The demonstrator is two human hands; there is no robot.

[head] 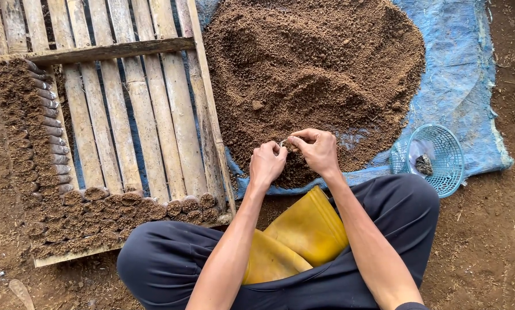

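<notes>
My left hand (267,162) and my right hand (316,150) meet over the near edge of a big heap of brown soil (315,74). Between their fingertips they pinch a small thin clear bag (285,143), which is mostly hidden by the fingers. The soil heap lies on a blue tarp (458,86). To the left, a slatted bamboo tray (142,115) holds rows of small soil-filled bags (131,204) along its left and near sides.
A blue plastic basket (432,158) with a dark lump inside sits at the tarp's right edge. Yellow boots (303,235) lie between my crossed legs in dark trousers (171,258). Bare dirt ground surrounds everything.
</notes>
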